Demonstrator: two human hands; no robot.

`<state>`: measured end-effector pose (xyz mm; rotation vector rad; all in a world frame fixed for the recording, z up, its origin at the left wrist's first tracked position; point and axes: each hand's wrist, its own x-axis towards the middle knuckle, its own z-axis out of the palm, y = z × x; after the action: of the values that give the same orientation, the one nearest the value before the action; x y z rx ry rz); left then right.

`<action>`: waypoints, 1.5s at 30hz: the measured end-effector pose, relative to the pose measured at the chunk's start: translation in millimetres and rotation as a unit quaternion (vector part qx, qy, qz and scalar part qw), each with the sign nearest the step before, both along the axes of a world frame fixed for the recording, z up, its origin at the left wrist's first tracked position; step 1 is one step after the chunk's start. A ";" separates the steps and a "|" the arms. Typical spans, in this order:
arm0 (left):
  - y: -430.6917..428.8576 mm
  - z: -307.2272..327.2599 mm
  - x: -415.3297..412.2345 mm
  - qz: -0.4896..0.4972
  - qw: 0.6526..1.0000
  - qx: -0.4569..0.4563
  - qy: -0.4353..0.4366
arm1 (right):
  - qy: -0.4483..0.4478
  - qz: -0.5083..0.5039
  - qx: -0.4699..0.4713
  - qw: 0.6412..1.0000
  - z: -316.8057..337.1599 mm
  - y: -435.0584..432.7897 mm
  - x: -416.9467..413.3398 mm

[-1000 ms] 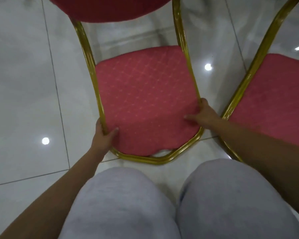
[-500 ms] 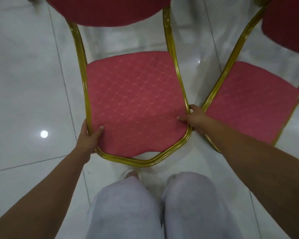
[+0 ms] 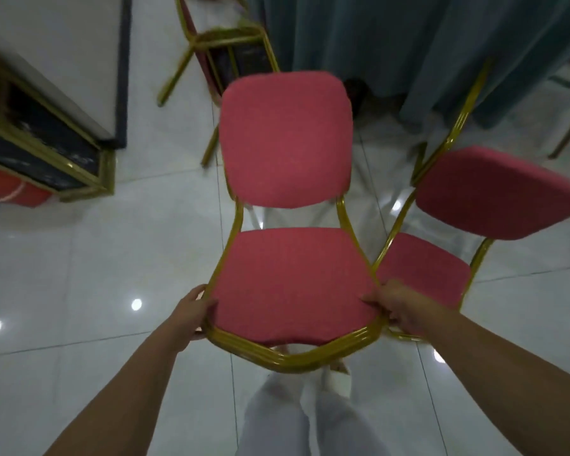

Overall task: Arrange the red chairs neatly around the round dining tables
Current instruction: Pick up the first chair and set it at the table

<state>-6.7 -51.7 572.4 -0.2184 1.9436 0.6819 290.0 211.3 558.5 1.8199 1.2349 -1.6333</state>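
Red chair (image 3: 287, 284) (gold frame) — both hands grip its seat edges.

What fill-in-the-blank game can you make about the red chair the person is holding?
1. The red padded chair in the middle has a metal frame coloured ____.
2. The left hand and right hand grip its seat, so ____ hands hold it.
3. A second red padded chair stands on the held chair's ____ side.
4. The shiny white floor is made of large square ____.

Missing words: gold; two; right; tiles.
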 end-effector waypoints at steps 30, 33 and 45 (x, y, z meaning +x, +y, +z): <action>182.6 231.6 -111.6 -0.397 0.832 0.178 0.344 | 0.159 -0.135 0.258 0.943 216.1 22.3 -107.3; 190.4 226.1 -70.9 -0.455 0.812 0.239 0.278 | 0.160 -0.136 0.272 0.939 220.8 15.2 -88.1; 239.0 165.9 123.7 -0.577 0.791 0.198 0.047 | 0.077 -0.237 0.271 0.930 201.4 5.9 99.2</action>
<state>117.0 187.4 738.3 1.2035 1.5614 0.2220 389.2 217.2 760.0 2.5294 1.5125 -1.8307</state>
